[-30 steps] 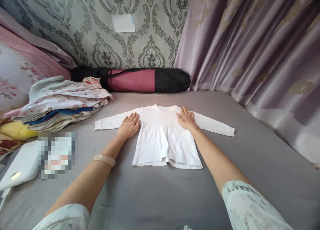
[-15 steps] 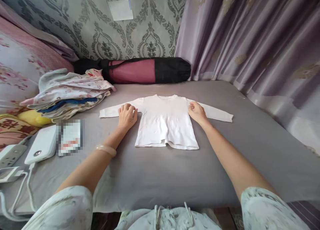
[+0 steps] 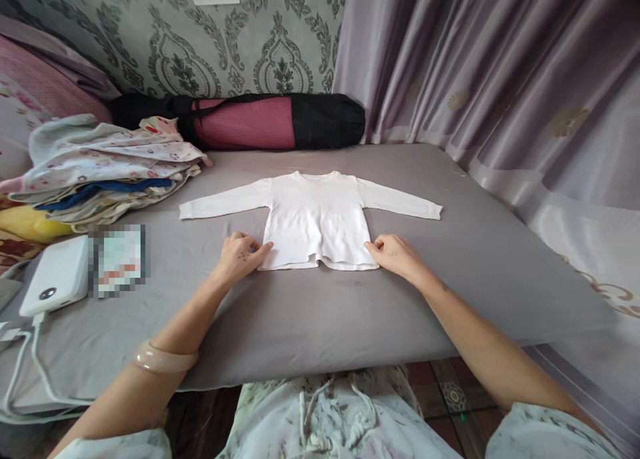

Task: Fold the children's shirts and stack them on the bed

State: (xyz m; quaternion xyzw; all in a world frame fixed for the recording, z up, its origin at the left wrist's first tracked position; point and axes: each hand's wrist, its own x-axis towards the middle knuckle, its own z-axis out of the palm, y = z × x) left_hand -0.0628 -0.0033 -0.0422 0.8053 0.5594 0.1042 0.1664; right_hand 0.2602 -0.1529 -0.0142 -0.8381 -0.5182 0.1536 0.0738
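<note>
A white long-sleeved shirt [image 3: 318, 222] lies spread on the grey sheet, its neck away from me and both sleeves stretched out sideways. Near the bottom of its left side seam, my left hand [image 3: 241, 256] is closed, with the thumb on the cloth edge and the fingers curled. My right hand [image 3: 396, 254] pinches the opposite edge near the hem between thumb and fingers. The hem bulges in a small fold at its middle.
A stack of folded clothes [image 3: 107, 172] sits at left, near a white power bank [image 3: 57, 276] with cables and a blurred flat item [image 3: 120, 260]. Along the wall lies a pink and black rolled bag [image 3: 245, 122]. Purple curtains [image 3: 425, 59] hang at right.
Both hands have moved down the shirt's sides from beneath the sleeves to near the hem. The view has shifted slightly, and the shirt still lies flat.
</note>
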